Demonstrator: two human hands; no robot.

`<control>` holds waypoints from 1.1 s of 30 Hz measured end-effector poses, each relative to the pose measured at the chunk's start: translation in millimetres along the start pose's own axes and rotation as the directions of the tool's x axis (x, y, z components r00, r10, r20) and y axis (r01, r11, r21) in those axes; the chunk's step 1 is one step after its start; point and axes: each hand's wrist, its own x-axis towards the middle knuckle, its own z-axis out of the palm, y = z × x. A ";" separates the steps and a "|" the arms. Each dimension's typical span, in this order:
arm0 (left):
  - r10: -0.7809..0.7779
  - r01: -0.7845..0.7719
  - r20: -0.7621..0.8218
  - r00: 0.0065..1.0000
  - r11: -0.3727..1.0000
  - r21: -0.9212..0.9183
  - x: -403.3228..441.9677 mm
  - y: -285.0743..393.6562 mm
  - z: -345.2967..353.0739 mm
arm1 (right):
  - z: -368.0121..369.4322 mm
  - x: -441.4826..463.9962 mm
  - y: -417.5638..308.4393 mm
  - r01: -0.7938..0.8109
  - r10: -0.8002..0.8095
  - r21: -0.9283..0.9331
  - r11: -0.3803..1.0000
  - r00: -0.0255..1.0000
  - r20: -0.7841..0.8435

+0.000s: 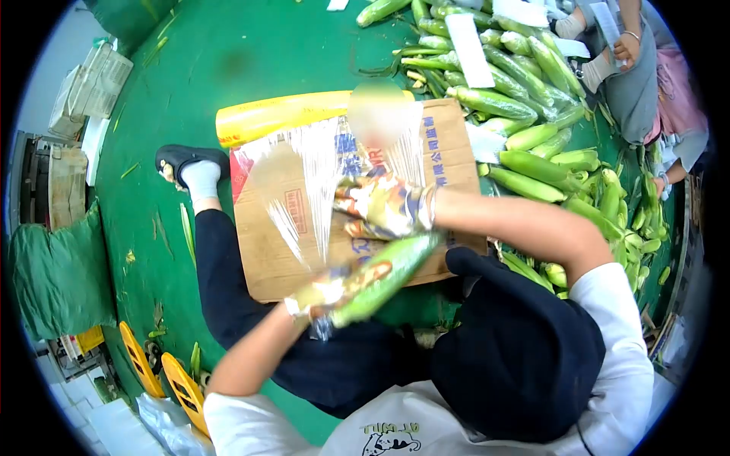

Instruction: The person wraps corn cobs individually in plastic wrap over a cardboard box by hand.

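My left fingers (378, 271) clamp corn (408, 260) over the cardboard's (262, 258) near edge; whether my right fingers (351, 200) grip, I can't tell.

Left hand (328, 289) curled, right hand (389, 205) farther forward, arms (517, 222) bent

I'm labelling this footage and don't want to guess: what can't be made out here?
Head view, motion blur: the exact grip of the left hand on the corn ear.
Head view, covered by the right hand: some blue print on the cardboard.
Head view, cut off by the right-hand edge: part of the other person.
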 end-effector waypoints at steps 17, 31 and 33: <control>0.943 0.003 -0.122 0.309 0.128 0.992 -59.9 37.0 76.5 | -98.3 -155.9 -76.9 -0.257 0.278 0.184 0.949 0.955 -0.101; 0.873 -0.762 -0.298 0.387 0.121 -0.636 54.3 85.3 109.7 | -60.9 -201.8 -52.0 -0.266 0.514 0.692 0.671 0.839 -0.176; 0.786 -0.631 -0.257 0.562 0.205 -0.749 89.4 85.8 149.7 | -40.5 -212.4 -53.2 -0.195 0.613 0.898 0.395 0.784 -0.099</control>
